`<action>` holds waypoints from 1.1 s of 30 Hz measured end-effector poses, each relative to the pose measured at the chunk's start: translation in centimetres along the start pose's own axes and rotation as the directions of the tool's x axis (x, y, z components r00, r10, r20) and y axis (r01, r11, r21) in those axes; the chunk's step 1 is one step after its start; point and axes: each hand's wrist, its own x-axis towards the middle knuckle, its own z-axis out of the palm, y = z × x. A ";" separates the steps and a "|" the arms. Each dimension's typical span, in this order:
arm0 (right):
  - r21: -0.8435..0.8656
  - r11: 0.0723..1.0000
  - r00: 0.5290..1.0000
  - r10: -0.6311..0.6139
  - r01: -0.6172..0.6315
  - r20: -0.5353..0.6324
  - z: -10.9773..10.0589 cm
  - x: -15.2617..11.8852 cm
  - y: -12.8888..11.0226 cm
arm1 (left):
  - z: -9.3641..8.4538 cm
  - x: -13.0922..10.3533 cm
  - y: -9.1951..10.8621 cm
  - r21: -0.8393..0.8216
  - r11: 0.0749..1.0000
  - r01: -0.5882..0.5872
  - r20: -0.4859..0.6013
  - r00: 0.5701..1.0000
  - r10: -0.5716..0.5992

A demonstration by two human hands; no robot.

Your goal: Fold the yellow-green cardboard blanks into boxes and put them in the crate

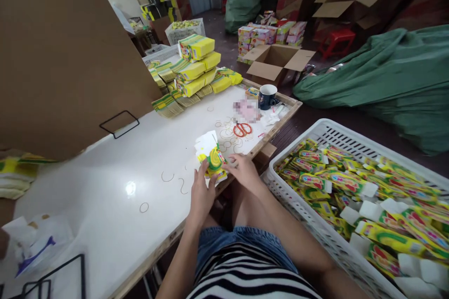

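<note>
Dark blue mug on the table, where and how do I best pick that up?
Probably by the handle, coming from the right with your right hand: the mug stands upright, open rim up, and its handle sticks out on the right, so fingers could likely hook it there.

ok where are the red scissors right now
In the head view, the red scissors lie on the white table, just right of centre, among rubber bands, beyond the right hand.

Lighting: indoor, subdued; one round white glare spot (130, 189) on the pale worktop (105, 210). Shadow: cardboard panel (66, 51) dim, upper right corner dark. Definition: fair at yellow carton (214, 159), background softer; pixelated patch (246, 110) beside mug (267, 98). Distortion: wide-angle, edges stretched.
</note>
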 end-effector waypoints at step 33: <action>0.784 0.566 0.964 0.213 -0.256 0.161 -1.7 -6.0 -2.3 | 1.4 -0.5 3.6 -0.831 0.454 0.321 0.270 0.947 -0.175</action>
